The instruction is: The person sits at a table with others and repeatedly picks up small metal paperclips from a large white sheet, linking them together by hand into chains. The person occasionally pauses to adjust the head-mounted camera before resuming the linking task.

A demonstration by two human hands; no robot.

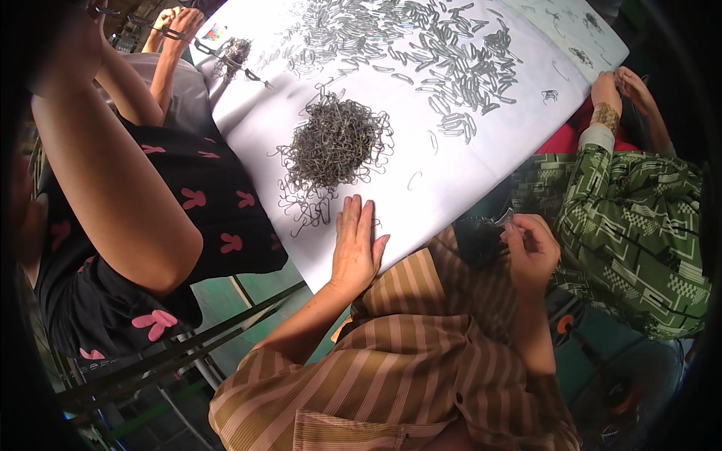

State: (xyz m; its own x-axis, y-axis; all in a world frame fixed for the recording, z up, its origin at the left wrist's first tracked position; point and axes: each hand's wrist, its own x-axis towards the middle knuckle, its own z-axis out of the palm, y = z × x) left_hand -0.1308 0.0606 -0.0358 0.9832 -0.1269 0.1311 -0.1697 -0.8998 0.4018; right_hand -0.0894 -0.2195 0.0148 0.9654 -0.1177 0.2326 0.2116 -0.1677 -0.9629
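Note:
My left hand lies flat, fingers together, on the white table just below a tangled heap of grey wire hooks. My right hand is off the table's near edge, raised over my lap, its fingers pinched on a small bunch of metal wire pieces. Farther up the table lie several flat metal clips spread in a wide patch.
A person in a black top with pink shapes sits close at my left, arm raised. A person in a green patterned sleeve sits at my right, hands at the table edge. Another person's hands work at the far left corner.

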